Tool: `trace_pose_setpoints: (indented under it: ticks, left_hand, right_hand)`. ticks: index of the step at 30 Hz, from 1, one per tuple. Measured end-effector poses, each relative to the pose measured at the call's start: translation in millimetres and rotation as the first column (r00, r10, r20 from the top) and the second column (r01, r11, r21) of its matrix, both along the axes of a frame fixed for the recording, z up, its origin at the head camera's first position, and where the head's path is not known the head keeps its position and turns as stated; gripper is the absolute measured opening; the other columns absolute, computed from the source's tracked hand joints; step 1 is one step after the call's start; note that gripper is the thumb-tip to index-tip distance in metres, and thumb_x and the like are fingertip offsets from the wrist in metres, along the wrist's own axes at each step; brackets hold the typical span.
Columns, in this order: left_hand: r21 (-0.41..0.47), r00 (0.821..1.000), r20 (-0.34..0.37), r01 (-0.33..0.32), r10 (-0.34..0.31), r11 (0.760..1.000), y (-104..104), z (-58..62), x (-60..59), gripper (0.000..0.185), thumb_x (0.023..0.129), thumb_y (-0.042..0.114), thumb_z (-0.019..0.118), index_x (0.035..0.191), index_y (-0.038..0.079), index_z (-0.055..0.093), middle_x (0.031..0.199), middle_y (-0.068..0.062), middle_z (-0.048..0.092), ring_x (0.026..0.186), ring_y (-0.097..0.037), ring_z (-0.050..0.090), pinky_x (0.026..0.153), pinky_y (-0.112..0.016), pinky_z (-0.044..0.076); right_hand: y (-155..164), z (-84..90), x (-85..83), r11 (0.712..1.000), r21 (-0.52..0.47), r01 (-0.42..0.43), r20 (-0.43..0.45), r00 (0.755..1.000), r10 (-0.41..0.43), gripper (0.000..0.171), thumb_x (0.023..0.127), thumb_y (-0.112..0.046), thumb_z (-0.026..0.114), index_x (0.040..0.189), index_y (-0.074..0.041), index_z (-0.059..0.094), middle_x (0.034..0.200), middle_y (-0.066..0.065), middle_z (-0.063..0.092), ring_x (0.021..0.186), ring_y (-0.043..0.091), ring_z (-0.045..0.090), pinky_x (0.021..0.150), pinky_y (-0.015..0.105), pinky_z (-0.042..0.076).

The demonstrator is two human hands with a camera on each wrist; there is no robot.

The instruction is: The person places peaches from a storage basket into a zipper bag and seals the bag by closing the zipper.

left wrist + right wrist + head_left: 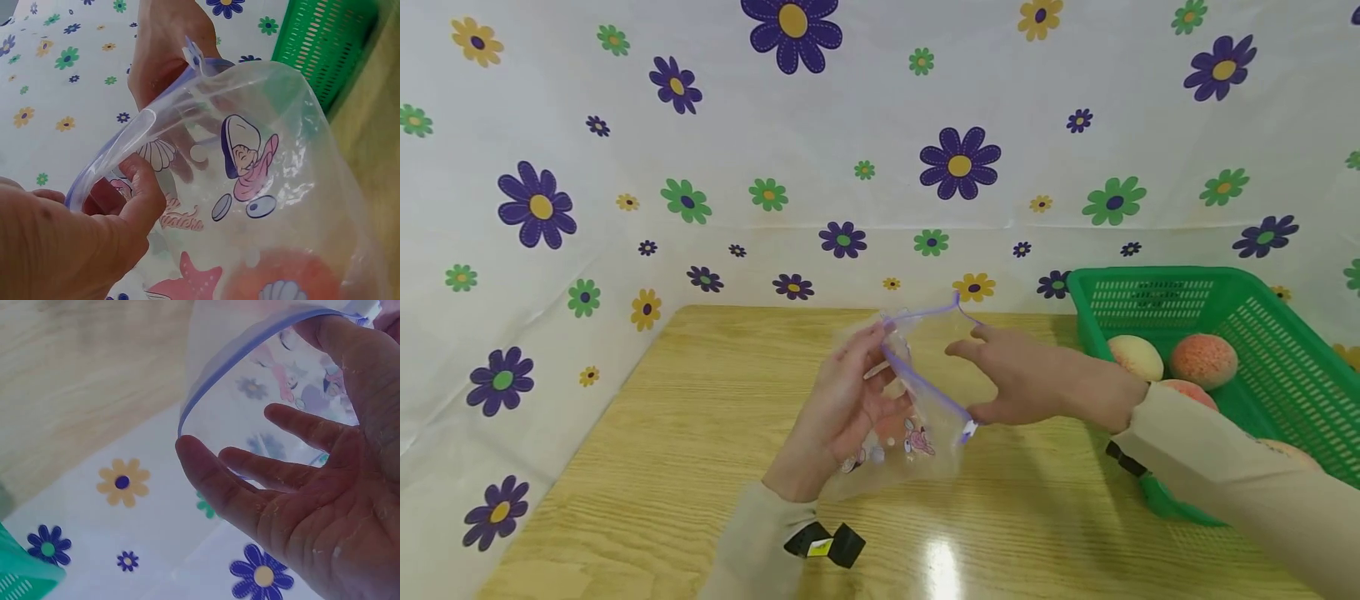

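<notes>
My left hand [842, 404] pinches the rim of a clear zip bag [928, 467], its thumb and fingers on either side of the purple-edged mouth. Cartoon oysters, shells and a starfish are printed on the bag [300, 187]. Low in it, a round peach-coloured thing [319, 269] shows through the plastic. My right hand [1026, 375] is at the other side of the mouth with fingers spread; in the right wrist view these fingers [212, 478] reach along the purple rim and hold it apart. The white zip slider [969, 428] sits at the near corner.
A green plastic basket [1240, 287] stands on the right of the wooden table [715, 400], under my right forearm. Several round fruits lie in it, among them a reddish one [1204, 361] and a cream one [1137, 357]. A flowered cloth [865, 125] hangs behind.
</notes>
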State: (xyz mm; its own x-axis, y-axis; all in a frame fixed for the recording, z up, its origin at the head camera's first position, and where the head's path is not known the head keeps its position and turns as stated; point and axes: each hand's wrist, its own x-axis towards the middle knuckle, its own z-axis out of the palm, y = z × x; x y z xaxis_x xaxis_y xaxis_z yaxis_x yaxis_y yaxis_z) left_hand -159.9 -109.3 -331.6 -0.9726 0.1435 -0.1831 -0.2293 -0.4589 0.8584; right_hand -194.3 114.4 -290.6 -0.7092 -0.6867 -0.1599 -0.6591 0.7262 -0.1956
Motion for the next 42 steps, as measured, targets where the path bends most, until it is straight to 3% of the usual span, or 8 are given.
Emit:
trace_pose_setpoints:
  ticks: [5, 12, 14, 18, 23, 28, 35, 42]
  left_hand:
    - [-0.006, 0.999, -0.029, 0.014, -0.014, 1.0, -1.8, 11.3, -4.5, 0.025, 0.11, 0.032, 0.046, 0.128, 0.018, 0.056, 0.096, 0.006, 0.058, 0.093, -0.013, 0.057, 0.082, -0.037, 0.057]
    - [0.037, 0.999, 0.008, 0.035, -0.036, 0.999, -2.2, 9.9, -3.9, 0.021, 0.11, 0.029, 0.045, 0.126, 0.022, 0.057, 0.095, 0.005, 0.06, 0.09, -0.012, 0.058, 0.079, -0.035, 0.058]
    - [0.043, 0.999, 0.003, 0.037, -0.038, 0.998, -1.5, 8.6, -3.6, 0.022, 0.11, 0.029, 0.046, 0.128, 0.022, 0.057, 0.095, 0.006, 0.06, 0.09, -0.012, 0.058, 0.078, -0.035, 0.059]
    - [0.034, 0.999, -0.018, 0.03, -0.03, 0.999, -1.0, 6.5, -3.4, 0.025, 0.11, 0.029, 0.045, 0.131, 0.022, 0.055, 0.094, 0.007, 0.059, 0.091, -0.011, 0.059, 0.077, -0.036, 0.059]
    - [0.027, 1.0, -0.008, 0.03, -0.03, 0.999, -0.8, 6.7, -3.3, 0.025, 0.11, 0.029, 0.045, 0.132, 0.022, 0.054, 0.096, 0.006, 0.058, 0.092, -0.012, 0.059, 0.077, -0.035, 0.06]
    - [0.035, 1.0, 0.008, 0.029, -0.029, 0.999, -0.8, 5.9, -3.4, 0.026, 0.11, 0.03, 0.045, 0.133, 0.022, 0.055, 0.099, 0.004, 0.057, 0.094, -0.013, 0.059, 0.076, -0.035, 0.06]
    - [0.05, 1.0, 0.019, 0.024, -0.025, 0.998, 0.0, 4.3, -3.5, 0.023, 0.11, 0.03, 0.046, 0.129, 0.023, 0.057, 0.099, 0.004, 0.057, 0.094, -0.013, 0.059, 0.078, -0.036, 0.06]
    - [0.049, 1.0, 0.024, 0.017, -0.018, 0.999, 0.2, 3.4, -3.1, 0.024, 0.11, 0.03, 0.046, 0.128, 0.022, 0.058, 0.098, 0.004, 0.056, 0.094, -0.014, 0.059, 0.08, -0.039, 0.06]
  right_hand:
    - [6.0, 25.0, 3.3, 0.998, -0.047, 0.037, -0.095, 0.995, -0.042, 0.068, 0.089, -0.041, 0.078, 0.145, -0.012, 0.054, 0.15, 0.022, 0.051, 0.131, 0.043, 0.057, 0.105, 0.057, 0.052]
    - [38.4, 44.8, 8.8, 0.996, -0.075, 0.041, -0.245, 0.968, -0.059, 0.058, 0.091, -0.041, 0.076, 0.141, -0.018, 0.06, 0.142, 0.013, 0.059, 0.125, 0.035, 0.061, 0.098, 0.055, 0.056]
    - [52.2, 46.2, 11.7, 0.998, -0.058, 0.022, -0.331, 0.943, -0.04, 0.057, 0.09, -0.041, 0.077, 0.14, -0.018, 0.061, 0.14, 0.013, 0.061, 0.121, 0.036, 0.063, 0.093, 0.056, 0.058]
    - [80.0, 44.7, 18.3, 1.0, 0.005, -0.019, -0.502, 0.865, 0.019, 0.057, 0.087, -0.042, 0.079, 0.137, -0.019, 0.062, 0.135, 0.015, 0.064, 0.116, 0.038, 0.064, 0.088, 0.057, 0.058]
    - [108.2, 39.0, 27.0, 0.994, 0.102, -0.037, -0.613, 0.785, 0.092, 0.061, 0.083, -0.045, 0.081, 0.135, -0.019, 0.063, 0.128, 0.015, 0.067, 0.111, 0.04, 0.065, 0.081, 0.057, 0.058]
    - [130.1, 32.4, 34.0, 0.984, 0.174, -0.043, -0.677, 0.72, 0.151, 0.064, 0.076, -0.048, 0.083, 0.13, -0.018, 0.066, 0.121, 0.015, 0.069, 0.108, 0.041, 0.064, 0.077, 0.057, 0.057]
    - [157.8, 21.1, 38.4, 0.963, 0.269, -0.019, -0.68, 0.705, 0.204, 0.065, 0.066, -0.052, 0.086, 0.121, -0.024, 0.066, 0.112, 0.014, 0.067, 0.108, 0.043, 0.06, 0.078, 0.06, 0.054]
    - [183.3, 5.9, 38.0, 0.952, 0.293, -0.09, -0.681, 0.679, 0.274, 0.065, 0.051, -0.055, 0.094, 0.101, -0.023, 0.067, 0.102, 0.01, 0.063, 0.104, 0.042, 0.058, 0.074, 0.059, 0.051]
